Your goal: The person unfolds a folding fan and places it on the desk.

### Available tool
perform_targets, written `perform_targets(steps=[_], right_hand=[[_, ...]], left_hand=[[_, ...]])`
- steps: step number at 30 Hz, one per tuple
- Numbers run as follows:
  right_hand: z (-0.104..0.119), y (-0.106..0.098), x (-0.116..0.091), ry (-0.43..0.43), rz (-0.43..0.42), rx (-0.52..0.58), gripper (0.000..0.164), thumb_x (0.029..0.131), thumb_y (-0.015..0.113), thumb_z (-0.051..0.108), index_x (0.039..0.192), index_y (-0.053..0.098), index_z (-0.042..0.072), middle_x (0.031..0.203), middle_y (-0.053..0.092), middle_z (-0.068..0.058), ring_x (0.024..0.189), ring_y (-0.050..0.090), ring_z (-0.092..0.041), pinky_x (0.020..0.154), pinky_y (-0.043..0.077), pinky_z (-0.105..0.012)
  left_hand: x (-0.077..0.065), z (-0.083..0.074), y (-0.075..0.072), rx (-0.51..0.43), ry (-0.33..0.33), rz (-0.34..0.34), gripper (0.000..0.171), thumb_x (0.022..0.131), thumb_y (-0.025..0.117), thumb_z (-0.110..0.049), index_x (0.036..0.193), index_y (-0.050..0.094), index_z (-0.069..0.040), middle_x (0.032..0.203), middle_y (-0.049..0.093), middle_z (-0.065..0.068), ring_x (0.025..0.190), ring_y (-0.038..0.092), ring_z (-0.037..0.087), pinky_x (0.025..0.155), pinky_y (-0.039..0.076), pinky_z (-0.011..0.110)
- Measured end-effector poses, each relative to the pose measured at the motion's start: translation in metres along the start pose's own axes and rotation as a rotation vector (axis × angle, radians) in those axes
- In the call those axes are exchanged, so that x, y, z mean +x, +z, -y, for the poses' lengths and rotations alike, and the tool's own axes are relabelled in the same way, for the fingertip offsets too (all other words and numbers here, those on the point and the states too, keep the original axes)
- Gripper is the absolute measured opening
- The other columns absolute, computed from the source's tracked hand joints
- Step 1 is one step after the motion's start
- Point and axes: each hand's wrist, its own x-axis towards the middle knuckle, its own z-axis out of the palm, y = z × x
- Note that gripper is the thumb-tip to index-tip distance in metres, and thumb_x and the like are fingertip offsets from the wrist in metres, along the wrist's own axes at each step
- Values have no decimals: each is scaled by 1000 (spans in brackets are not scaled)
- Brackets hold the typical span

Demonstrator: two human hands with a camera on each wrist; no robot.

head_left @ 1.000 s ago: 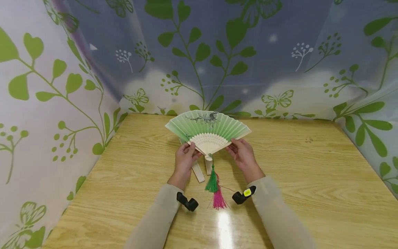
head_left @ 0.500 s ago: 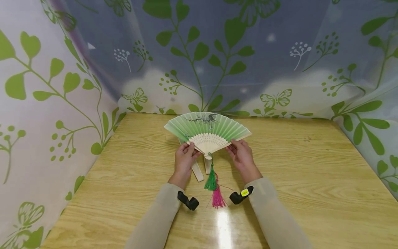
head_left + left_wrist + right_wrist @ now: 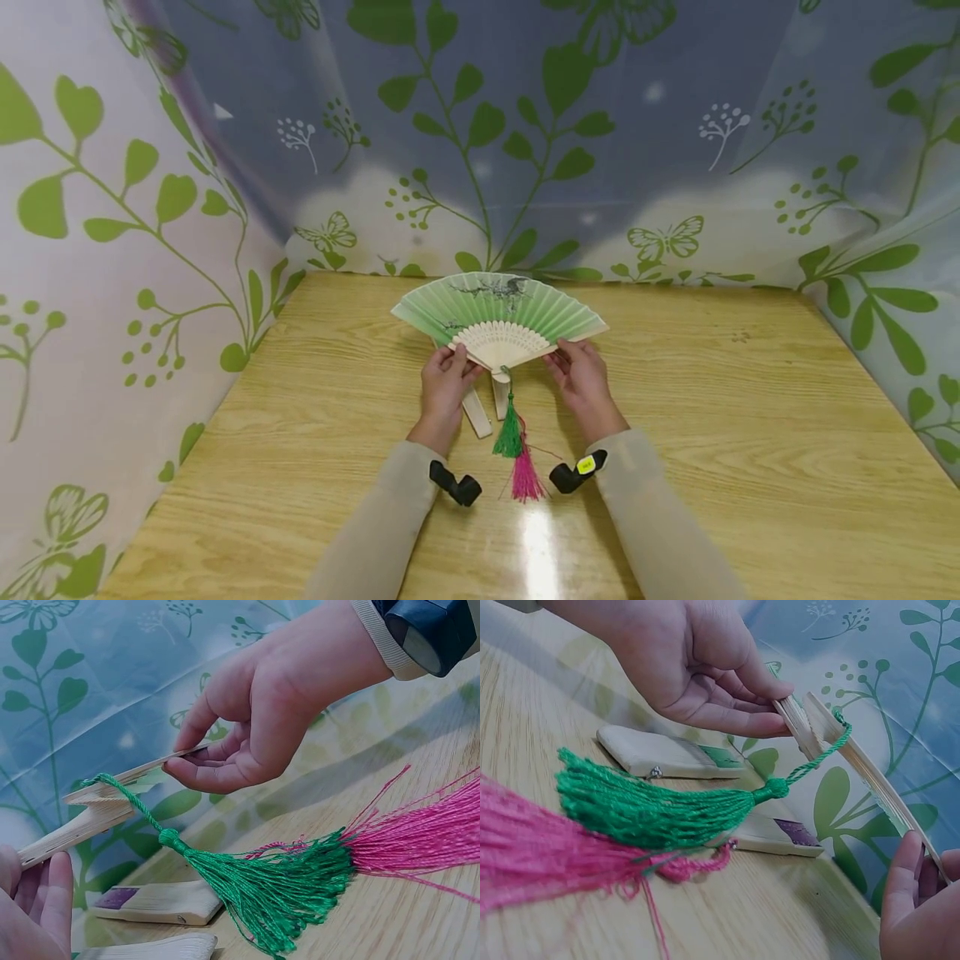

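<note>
In the head view, a spread green folding fan [image 3: 491, 304] with pale wooden ribs and a dark painted branch is held over the table. My left hand [image 3: 442, 387] pinches its left guard stick between thumb and fingers. My right hand [image 3: 583, 379] pinches the right guard. A green tassel [image 3: 277, 892] hangs by a cord from the fan's pivot. Below lie two folded fans: one with a green patch [image 3: 667, 754], the other with a purple patch [image 3: 769, 836]. A pink tassel [image 3: 540, 847] runs from the purple-patched one.
The wood-grain table [image 3: 750, 400] spreads around both hands. Patterned cloth with leaves and butterflies [image 3: 667, 237] rises behind it and along the left and right sides. Small black cameras [image 3: 453, 483] sit on both wrists.
The green fan has spread slightly wider, its left corner shifting left and its top edge dipping a little. Both hands keep their pinch on the guards.
</note>
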Motion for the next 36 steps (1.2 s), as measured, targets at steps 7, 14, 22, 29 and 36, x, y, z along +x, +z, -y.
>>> perform_targets(steps=[7, 14, 22, 29, 36], right_hand=[[-2, 5, -3, -10, -30, 15, 15, 100, 52, 6, 88, 43, 6, 86, 53, -4, 76, 56, -12, 75, 56, -20], [-7, 5, 0, -14, -58, 45, 17, 99, 53, 6, 86, 42, 5, 83, 53, -4, 73, 56, -13, 73, 56, -20], [-9, 5, 1, -40, -79, 64, 12, 100, 53, 5, 90, 44, 5, 82, 53, -5, 72, 56, -12, 73, 56, -19], [-9, 5, 0, -64, -101, 72, 8, 100, 52, 7, 95, 46, 4, 84, 54, -5, 73, 57, -12, 75, 57, -19], [-11, 6, -2, -109, -147, 96, 11, 99, 52, 6, 91, 45, 4, 82, 54, -5, 73, 56, -14, 75, 57, -21]], left_hand=[[1, 1, 0, -16, -11, -37, 21, 100, 54, -15, 111, 55, 3, 87, 57, 7, 75, 60, 14, 68, 58, 22], [2, 1, -2, -30, 6, -49, 18, 100, 55, -12, 108, 54, 4, 85, 56, 8, 73, 60, 14, 68, 58, 23], [2, 3, -2, -53, 15, -54, 17, 100, 54, -13, 105, 54, 4, 85, 56, 8, 74, 61, 15, 71, 58, 22], [2, 4, 0, -74, 23, -75, 15, 100, 54, -11, 102, 54, 3, 84, 56, 9, 75, 62, 15, 75, 59, 25], [2, 5, 3, -122, 15, -97, 15, 101, 52, -10, 104, 52, 4, 91, 55, 12, 79, 62, 17, 79, 59, 27]])
